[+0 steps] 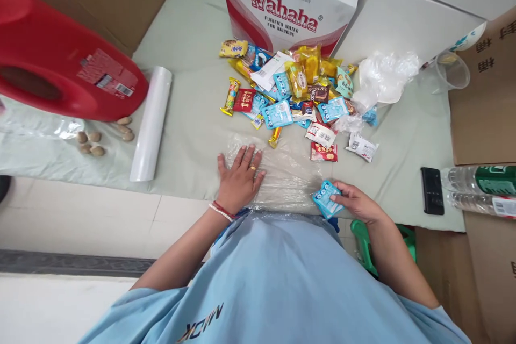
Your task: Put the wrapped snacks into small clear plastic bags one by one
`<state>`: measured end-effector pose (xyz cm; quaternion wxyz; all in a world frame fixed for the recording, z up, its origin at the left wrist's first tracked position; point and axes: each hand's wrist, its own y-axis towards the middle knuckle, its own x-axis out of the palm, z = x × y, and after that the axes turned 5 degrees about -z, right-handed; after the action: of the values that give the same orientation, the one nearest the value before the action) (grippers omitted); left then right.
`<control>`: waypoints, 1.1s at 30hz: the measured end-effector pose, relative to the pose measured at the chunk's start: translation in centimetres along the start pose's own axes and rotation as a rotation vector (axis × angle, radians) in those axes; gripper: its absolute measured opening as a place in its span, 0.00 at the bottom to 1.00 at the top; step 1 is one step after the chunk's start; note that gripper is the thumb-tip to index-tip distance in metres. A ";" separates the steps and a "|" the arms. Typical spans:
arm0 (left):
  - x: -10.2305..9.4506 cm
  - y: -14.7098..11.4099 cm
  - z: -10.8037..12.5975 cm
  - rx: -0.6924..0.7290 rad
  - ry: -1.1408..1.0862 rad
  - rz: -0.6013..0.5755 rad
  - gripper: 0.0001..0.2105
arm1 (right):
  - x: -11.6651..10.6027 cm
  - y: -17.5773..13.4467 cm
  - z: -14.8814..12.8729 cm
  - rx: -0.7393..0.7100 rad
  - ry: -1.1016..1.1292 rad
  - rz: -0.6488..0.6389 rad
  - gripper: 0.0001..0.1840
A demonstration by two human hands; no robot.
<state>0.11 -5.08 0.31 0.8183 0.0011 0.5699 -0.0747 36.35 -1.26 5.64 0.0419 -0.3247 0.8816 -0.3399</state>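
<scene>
My left hand point(238, 180) lies flat, fingers spread, on the left part of a clear plastic sheet or bag point(282, 172) at the table's front edge. Between the thumb and fingers of my right hand point(355, 200) is a small blue snack packet point(327, 199), held over the right end of the plastic. Beyond both hands spreads a pile of wrapped snacks, among them more blue packets point(277, 114), a red packet point(244, 100), yellow packets point(297, 81) and a white packet point(321, 133).
A white plastic roll point(150, 123), several nuts in shells point(95, 136) and a big red jug point(72, 59) are on the left. Behind the snacks stands a Wahaha carton point(290, 5). Rightward are crumpled clear bags point(382, 78), a black phone point(432, 191) and bottles point(479, 180).
</scene>
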 end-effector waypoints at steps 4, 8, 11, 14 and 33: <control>-0.1 1.4 0.0 0.046 -0.006 -0.028 0.27 | 0.5 1.8 -4.8 -0.181 -0.174 0.053 0.24; -0.3 1.9 -0.2 0.029 -0.010 -0.032 0.26 | 4.1 7.1 -8.9 -0.343 -0.544 -0.115 0.19; -0.6 1.4 -0.7 -0.021 -0.004 0.003 0.26 | 7.4 10.7 -9.4 -0.305 -0.986 -0.087 0.15; -0.6 0.7 -1.4 -0.055 0.000 0.033 0.26 | 9.7 12.2 -8.4 -0.316 -1.301 0.146 0.21; -0.2 0.2 -1.8 -0.027 -0.029 0.034 0.26 | 9.5 10.3 -6.2 -0.424 -1.491 0.135 0.31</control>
<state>-1.66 -4.67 -0.17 0.8275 -0.0014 0.5590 -0.0528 21.45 2.31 5.28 0.5813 -0.4141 0.6848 0.1473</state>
